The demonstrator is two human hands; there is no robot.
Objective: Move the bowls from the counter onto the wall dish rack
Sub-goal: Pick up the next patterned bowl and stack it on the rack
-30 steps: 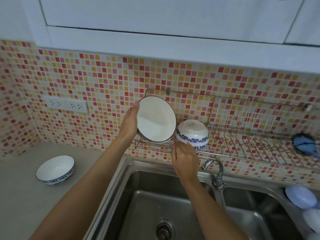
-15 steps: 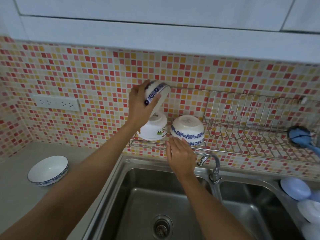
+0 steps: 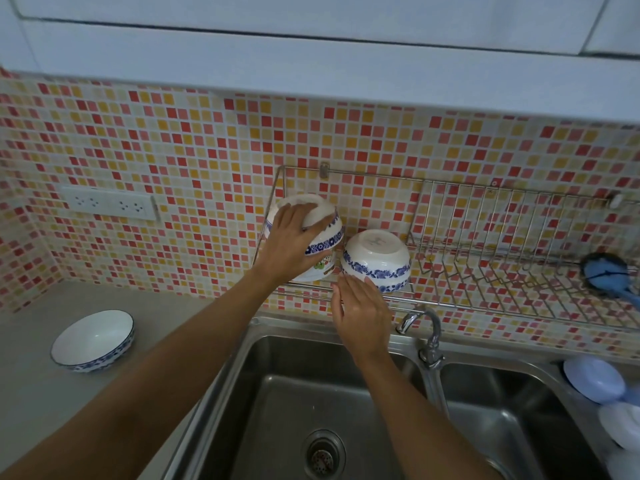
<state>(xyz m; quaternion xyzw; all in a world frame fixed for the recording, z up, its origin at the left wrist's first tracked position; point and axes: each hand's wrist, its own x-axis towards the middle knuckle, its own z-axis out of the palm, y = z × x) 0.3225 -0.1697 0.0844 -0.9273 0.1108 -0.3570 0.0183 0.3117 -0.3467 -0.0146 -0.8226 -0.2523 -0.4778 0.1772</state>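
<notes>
My left hand (image 3: 290,242) grips a white bowl with a blue floral band (image 3: 323,223), upside down, resting on top of another inverted white bowl (image 3: 320,270) at the left end of the wire wall rack (image 3: 485,244). A third inverted blue-patterned bowl (image 3: 375,259) sits beside them on the rack. My right hand (image 3: 362,315) hovers with fingers apart just below that bowl, at the rack's front rail, holding nothing. A shallow blue-rimmed bowl (image 3: 93,339) stands upright on the grey counter (image 3: 31,393) at the left.
A steel double sink (image 3: 294,410) lies below the rack, with a tap (image 3: 424,327) between the basins. A blue brush (image 3: 606,271) lies at the rack's right end. Pale plastic items (image 3: 592,379) sit at the sink's right. A wall socket (image 3: 109,203) is at the left.
My left hand turned the blue-banded bowl over and lowered it onto the inverted bowl on the rack. The right hand stayed near the rack's front rail.
</notes>
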